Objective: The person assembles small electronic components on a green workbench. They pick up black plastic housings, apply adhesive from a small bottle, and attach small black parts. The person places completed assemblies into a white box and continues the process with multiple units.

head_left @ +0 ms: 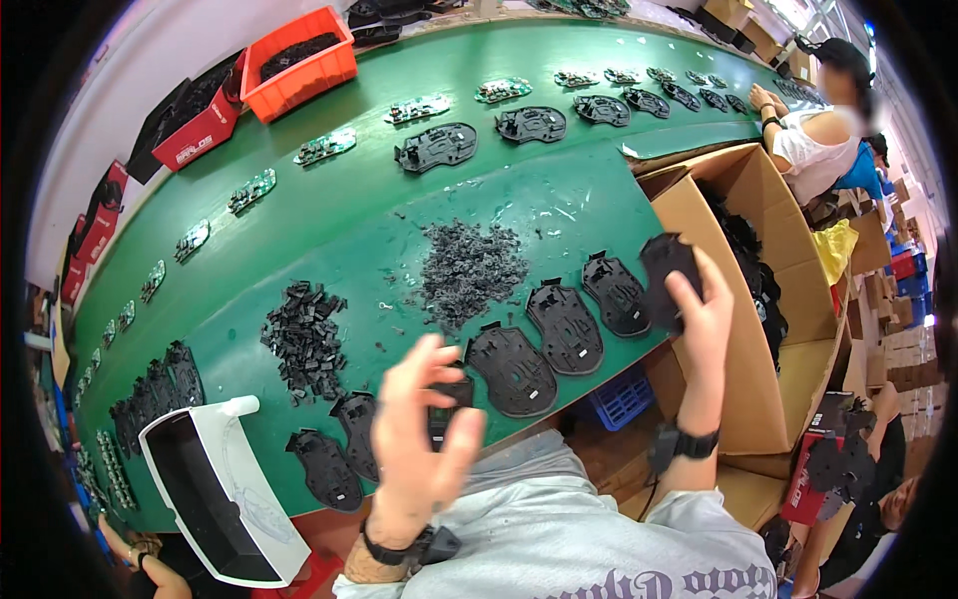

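My right hand [712, 314] grips a black plastic mouse base [661, 275], held up over the right end of the green work table [379, 250]. My left hand [414, 439] hovers above the table's near edge, fingers spread, with nothing in it. Partly hidden behind its fingers lies another mouse base [451, 407]. More bases form a row along the edge: three between my hands, the nearest of them being a large base [511, 371], and two left of my left hand, including an outer base [324, 471]. Beyond them are a heap of tiny black pieces [469, 272] and a pile of black strips [303, 337].
Circuit boards [417, 109] and mouse bases [436, 148] line the green belt [369, 180]. An orange bin [299, 65] stands at its far side. An open cardboard box [738, 329] is at right, a white bin [228, 494] at left. A co-worker [818, 140] sits far right.
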Demonstrator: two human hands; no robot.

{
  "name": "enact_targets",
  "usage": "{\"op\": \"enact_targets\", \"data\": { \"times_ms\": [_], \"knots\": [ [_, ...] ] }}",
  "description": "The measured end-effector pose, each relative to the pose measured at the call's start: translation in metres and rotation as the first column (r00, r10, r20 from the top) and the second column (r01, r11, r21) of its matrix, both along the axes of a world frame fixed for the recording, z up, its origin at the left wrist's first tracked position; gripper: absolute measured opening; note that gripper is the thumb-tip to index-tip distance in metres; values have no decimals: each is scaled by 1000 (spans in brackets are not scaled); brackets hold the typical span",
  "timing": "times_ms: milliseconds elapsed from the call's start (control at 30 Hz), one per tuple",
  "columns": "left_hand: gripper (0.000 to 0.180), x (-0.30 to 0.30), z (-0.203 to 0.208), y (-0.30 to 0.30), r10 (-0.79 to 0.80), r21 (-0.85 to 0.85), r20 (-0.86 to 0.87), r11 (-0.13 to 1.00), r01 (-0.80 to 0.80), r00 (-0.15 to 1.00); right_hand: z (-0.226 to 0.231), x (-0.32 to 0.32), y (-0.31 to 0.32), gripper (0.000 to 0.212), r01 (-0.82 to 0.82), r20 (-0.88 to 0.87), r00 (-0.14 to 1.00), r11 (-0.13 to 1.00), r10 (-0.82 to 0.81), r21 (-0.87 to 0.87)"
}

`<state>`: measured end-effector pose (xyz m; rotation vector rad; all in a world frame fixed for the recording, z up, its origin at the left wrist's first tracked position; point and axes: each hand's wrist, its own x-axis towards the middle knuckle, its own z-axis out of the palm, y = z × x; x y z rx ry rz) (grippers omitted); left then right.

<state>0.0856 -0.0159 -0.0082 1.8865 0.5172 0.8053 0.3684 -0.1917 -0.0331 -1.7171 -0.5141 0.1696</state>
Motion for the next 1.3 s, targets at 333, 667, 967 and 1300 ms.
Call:
{"op": "enact_targets", "data": {
  "times_ms": [333,667,967,1300],
  "knots": [
    [28,-141,39,13,527,387,-138,808,-444,839,-41,46,16,27,192,552,825,859,120,-474],
    [44,-190,80,124,555,781,-533,613,120,638,-72,84,-16,26,397,871,491,889,4,-228],
    [24,-173,0,176,343,526,-827,751,398,446,-40,20,-19,29,259,680,723,960,-122,-103],
    [25,-55,81,0,100,520,-449,838,168,888,7,-158,66,58,-650,-575,128,506,808,567]
  ]
}}
